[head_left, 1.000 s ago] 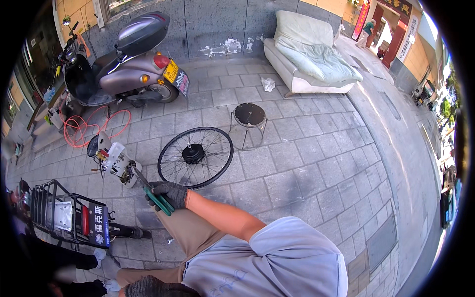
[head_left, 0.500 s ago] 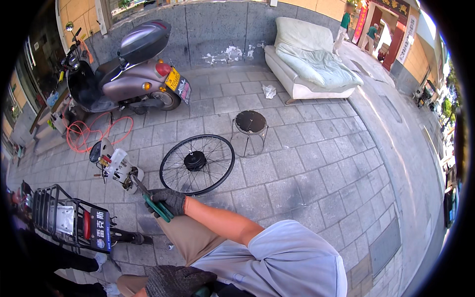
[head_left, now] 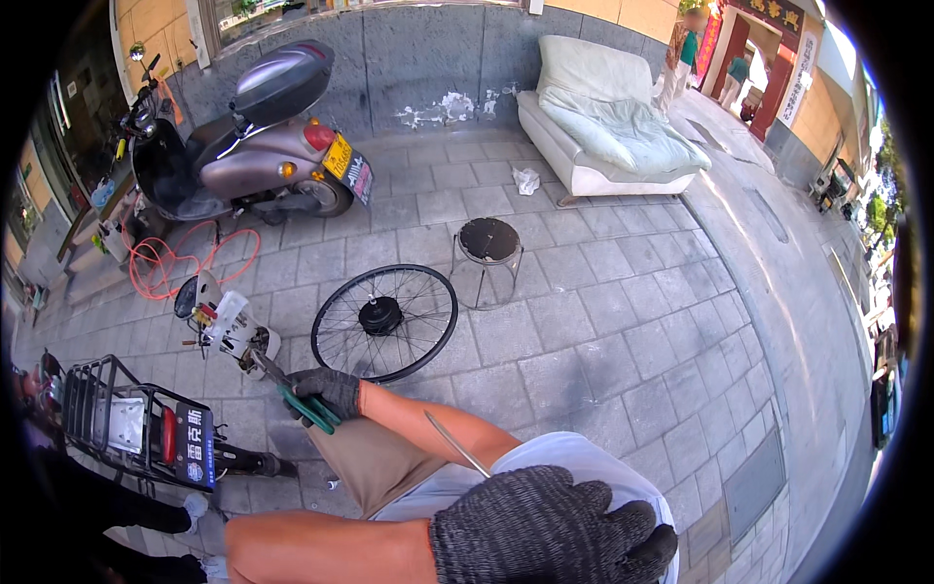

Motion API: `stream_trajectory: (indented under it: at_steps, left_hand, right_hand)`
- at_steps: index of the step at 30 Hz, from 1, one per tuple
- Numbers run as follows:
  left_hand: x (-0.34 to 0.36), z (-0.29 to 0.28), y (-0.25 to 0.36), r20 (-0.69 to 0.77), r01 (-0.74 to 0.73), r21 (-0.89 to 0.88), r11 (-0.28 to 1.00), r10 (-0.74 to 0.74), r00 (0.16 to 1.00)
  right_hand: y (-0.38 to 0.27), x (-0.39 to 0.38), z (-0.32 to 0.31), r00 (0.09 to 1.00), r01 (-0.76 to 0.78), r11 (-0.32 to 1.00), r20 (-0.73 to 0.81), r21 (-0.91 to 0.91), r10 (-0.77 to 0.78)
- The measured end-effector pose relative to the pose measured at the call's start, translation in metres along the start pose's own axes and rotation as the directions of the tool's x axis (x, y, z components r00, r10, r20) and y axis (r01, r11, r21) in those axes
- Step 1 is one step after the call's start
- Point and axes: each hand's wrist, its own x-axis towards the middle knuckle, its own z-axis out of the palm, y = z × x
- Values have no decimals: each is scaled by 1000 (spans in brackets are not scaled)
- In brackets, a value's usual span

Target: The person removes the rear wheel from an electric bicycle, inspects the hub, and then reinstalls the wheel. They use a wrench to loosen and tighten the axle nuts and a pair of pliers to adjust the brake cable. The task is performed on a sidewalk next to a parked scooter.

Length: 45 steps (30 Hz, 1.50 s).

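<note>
My gloved right hand point(head_left: 326, 391) reaches left, closed around the green handles of a plier-like tool point(head_left: 313, 413). Its grey metal end reaches the edge of a white plastic container point(head_left: 230, 316) with several tools in it. My gloved left hand point(head_left: 545, 526) is large in the foreground, its back toward view. A thin, pointed metal shaft point(head_left: 455, 443) sticks out past the knuckles; the handle is hidden by the glove. Near my right hand a spoked wheel point(head_left: 428, 364) with a black hub lies flat on the paving.
A round black stool point(head_left: 489, 239) stands beside the wheel. Beyond are a purple scooter point(head_left: 263, 156), an orange hose point(head_left: 161, 263) and a pale sofa point(head_left: 603, 117). A racked bike point(head_left: 136, 423) and a person's dark-trousered legs point(head_left: 117, 501) are at left. Other people point(head_left: 686, 58) stand far off.
My left hand has swung up and right from my lap, bringing the thin metal shaft into sight. My right hand stays almost in place with the green-handled tool. Far-off people have shifted.
</note>
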Motion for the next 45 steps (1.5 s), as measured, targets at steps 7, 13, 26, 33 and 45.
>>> stream_trajectory:
  at_steps: [7,13,26,33,45]
  left_hand:
    - [-15,-10,14,-28,36,39,999,-35,999]
    - [-97,25,24,-245,391,-17,920,-383,891]
    - [-226,79,125,-448,770,-432,470,-852,270]
    - [-280,107,188,-575,610,-700,370,-799,-176]
    - [-494,127,194,-645,660,-743,-112,-145,-750]
  right_hand:
    - [15,47,17,987,-78,989,126,-129,95]
    - [9,34,12,988,-126,989,81,-73,132]
    - [112,32,72,652,-594,631,161,-498,741]
    - [202,41,103,376,-700,372,127,-609,918]
    - [249,73,106,337,-791,294,19,-536,941]
